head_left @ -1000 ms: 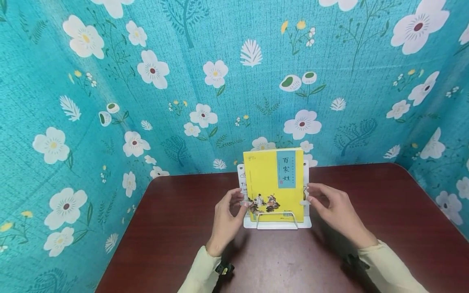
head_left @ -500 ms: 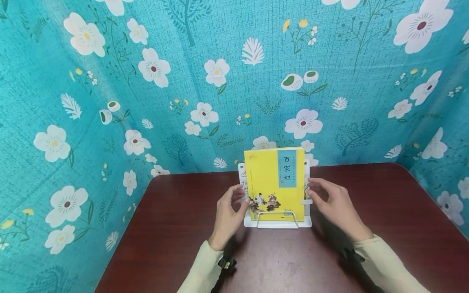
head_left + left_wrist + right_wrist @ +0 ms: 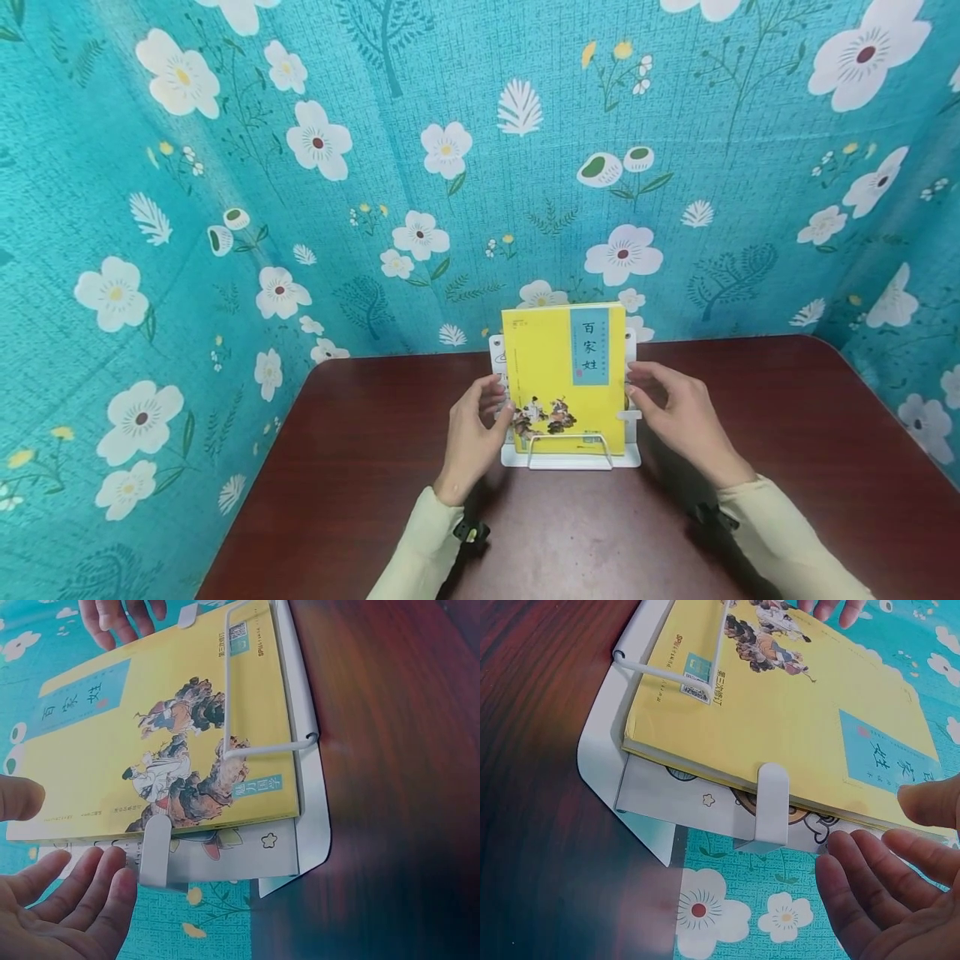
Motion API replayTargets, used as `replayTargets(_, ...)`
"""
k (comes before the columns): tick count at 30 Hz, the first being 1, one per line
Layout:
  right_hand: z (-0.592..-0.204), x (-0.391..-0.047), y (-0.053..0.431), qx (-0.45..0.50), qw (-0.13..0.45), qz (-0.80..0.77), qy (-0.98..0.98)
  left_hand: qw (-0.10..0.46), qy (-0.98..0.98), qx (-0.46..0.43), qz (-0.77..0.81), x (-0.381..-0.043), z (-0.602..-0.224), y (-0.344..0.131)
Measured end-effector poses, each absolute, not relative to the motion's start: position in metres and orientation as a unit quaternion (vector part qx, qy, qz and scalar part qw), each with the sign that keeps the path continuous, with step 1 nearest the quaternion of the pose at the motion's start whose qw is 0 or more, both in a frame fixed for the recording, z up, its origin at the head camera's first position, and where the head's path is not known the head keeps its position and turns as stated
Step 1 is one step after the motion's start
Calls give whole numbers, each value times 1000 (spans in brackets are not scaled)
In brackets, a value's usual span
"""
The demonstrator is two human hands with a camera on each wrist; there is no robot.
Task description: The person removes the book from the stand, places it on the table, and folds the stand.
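Observation:
A yellow book (image 3: pixel 543 354) with a blue title panel stands upright on a white book stand (image 3: pixel 511 457). A white wire holder (image 3: pixel 270 749) crosses the book's lower front. White side clips hold its edges, the left clip (image 3: pixel 156 851) and the right clip (image 3: pixel 772 806). Beside the left edge is my left hand (image 3: pixel 474 437), thumb in front of the cover and loosely extended fingers near the stand's printed back panel. My right hand (image 3: pixel 684 418) mirrors it at the right edge, just above the clip, its fingers relaxed with space between thumb and fingertips.
The stand sits near the back of a dark red-brown table (image 3: pixel 360 467). Behind and to both sides hangs a turquoise floral cloth (image 3: pixel 480 208). Black wrist straps (image 3: pixel 471 532) are on both sleeves.
Both hands have shifted slightly up along the book's sides, and the right one also a little left. The left thumb now covers the left clip in the head view. Book and stand stay put.

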State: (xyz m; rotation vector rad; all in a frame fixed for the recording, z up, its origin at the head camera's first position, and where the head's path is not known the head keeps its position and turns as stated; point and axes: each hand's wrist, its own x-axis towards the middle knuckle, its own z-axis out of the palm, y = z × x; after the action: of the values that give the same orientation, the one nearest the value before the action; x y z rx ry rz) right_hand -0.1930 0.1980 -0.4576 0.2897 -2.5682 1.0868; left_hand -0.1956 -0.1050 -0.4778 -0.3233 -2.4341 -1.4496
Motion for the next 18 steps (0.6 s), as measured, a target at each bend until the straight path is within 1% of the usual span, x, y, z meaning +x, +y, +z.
replayTargets(8, -459, -196, 197, 101, 167, 381, -904, 143, -848, -106, -499, -198, -480, -105)
replayTargets(18, -456, -201, 194, 89, 147, 404, -898, 138, -844, -102, -507, -204, -477, -101)
